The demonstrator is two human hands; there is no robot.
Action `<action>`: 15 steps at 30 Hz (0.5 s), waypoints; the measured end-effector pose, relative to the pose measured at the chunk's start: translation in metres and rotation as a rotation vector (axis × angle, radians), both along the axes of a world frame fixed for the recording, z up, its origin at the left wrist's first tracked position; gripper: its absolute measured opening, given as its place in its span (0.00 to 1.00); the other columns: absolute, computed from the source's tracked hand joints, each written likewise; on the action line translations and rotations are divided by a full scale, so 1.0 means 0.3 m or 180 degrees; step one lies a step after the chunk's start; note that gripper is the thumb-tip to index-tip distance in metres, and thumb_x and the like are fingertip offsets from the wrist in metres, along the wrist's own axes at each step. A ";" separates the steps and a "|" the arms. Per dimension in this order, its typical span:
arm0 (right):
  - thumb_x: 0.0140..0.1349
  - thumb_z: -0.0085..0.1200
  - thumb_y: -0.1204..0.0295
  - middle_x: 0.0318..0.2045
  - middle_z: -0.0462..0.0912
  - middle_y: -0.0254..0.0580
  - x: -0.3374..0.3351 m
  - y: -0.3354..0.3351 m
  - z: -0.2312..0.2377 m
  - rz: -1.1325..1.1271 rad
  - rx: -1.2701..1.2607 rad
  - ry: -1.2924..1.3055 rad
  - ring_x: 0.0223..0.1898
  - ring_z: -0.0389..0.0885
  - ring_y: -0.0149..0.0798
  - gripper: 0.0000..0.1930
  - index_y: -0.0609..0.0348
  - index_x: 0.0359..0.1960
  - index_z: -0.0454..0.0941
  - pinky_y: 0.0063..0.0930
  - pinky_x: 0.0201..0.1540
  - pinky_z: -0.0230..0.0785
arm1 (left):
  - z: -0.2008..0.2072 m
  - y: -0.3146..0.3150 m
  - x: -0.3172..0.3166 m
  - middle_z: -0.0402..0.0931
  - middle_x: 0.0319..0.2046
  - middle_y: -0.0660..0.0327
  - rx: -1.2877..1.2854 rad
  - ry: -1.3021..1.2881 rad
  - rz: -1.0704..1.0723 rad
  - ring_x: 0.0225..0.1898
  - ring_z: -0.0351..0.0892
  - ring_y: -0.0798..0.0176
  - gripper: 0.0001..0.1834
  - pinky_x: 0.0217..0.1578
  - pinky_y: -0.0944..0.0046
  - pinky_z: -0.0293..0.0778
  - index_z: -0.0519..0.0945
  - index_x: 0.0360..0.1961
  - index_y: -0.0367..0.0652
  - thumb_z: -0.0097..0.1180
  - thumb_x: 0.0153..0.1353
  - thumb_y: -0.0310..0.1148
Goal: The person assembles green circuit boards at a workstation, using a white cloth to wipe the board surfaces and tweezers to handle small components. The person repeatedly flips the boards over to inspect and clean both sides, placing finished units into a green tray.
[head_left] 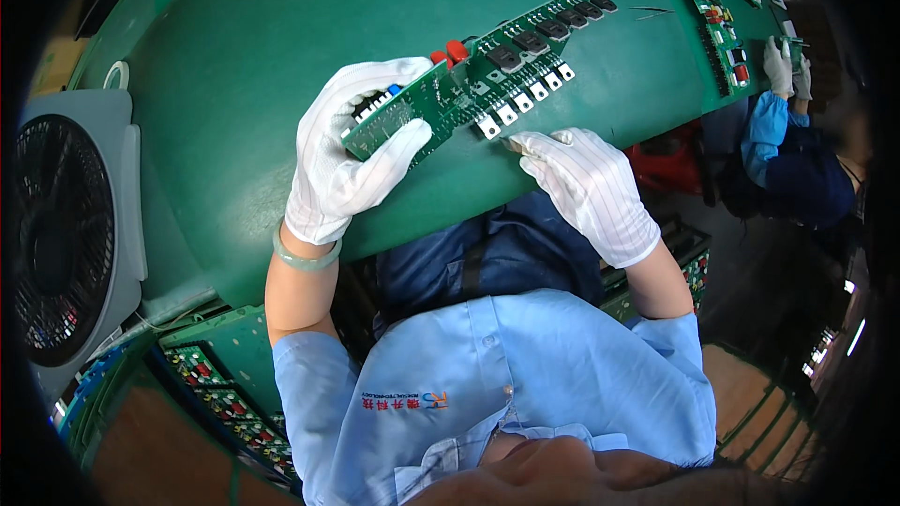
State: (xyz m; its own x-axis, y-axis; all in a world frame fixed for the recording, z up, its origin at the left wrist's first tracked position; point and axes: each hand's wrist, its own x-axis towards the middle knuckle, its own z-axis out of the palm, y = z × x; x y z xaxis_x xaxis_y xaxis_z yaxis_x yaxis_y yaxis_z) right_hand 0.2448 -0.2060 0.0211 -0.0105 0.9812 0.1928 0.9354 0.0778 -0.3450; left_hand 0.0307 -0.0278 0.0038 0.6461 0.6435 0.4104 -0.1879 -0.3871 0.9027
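A long green circuit board (412,111) is tilted up above the bench, with my gloved left hand (352,145) closed round its near left end, thumb on the face. Red capacitors (456,52) stand near its middle. A row of black transistors (530,43) runs along the far part, and several white-tabbed parts (525,102) stick out along the lower edge. My gloved right hand (586,183) is just below the nearest white tab, fingers pressed together. Whatever its fingertips may pinch is too small to make out.
The green bench top (234,37) lies beneath my hands. A grey fan (66,225) stands at the left. Another populated circuit board (720,37) lies at the right, near a co-worker's gloved hands (780,67). Racked boards (230,403) sit below the bench at lower left.
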 end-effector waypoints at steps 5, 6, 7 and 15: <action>0.61 0.59 0.71 0.27 0.80 0.44 0.000 -0.007 -0.005 0.0027 -0.0156 0.0135 0.28 0.78 0.47 0.15 0.59 0.49 0.81 0.39 0.31 0.72 | -0.012 0.025 -0.001 0.78 0.51 0.50 -0.0432 0.0006 0.0147 0.50 0.80 0.59 0.20 0.54 0.62 0.74 0.78 0.51 0.33 0.63 0.55 0.20; 0.63 0.57 0.73 0.32 0.82 0.45 0.004 -0.012 0.000 0.0041 -0.0310 0.0162 0.31 0.80 0.48 0.13 0.60 0.49 0.80 0.38 0.34 0.74 | -0.022 0.032 0.002 0.79 0.51 0.52 -0.0443 -0.0095 0.0129 0.51 0.79 0.60 0.19 0.54 0.62 0.74 0.78 0.50 0.34 0.62 0.56 0.20; 0.64 0.57 0.73 0.34 0.83 0.46 0.007 -0.015 -0.006 0.0017 -0.0244 0.0276 0.32 0.81 0.48 0.12 0.60 0.49 0.80 0.38 0.35 0.75 | -0.021 0.038 -0.001 0.79 0.51 0.53 -0.0603 -0.0076 0.0102 0.52 0.79 0.61 0.19 0.55 0.63 0.74 0.78 0.50 0.34 0.62 0.56 0.19; 0.66 0.56 0.75 0.39 0.84 0.46 0.010 -0.011 -0.044 0.0071 0.0067 0.0545 0.35 0.82 0.48 0.10 0.60 0.48 0.80 0.37 0.39 0.76 | -0.030 0.060 -0.004 0.78 0.52 0.55 -0.1142 -0.0272 -0.0018 0.53 0.77 0.63 0.18 0.56 0.63 0.73 0.79 0.49 0.36 0.60 0.55 0.17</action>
State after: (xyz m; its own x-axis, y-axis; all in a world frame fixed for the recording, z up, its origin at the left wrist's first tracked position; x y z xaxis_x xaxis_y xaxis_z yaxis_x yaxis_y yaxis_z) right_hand 0.2479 -0.2092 0.0080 0.0025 0.9768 0.2142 0.8609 0.1069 -0.4974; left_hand 0.0295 -0.0098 -0.0051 0.6232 0.7528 0.2119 -0.2699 -0.0473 0.9617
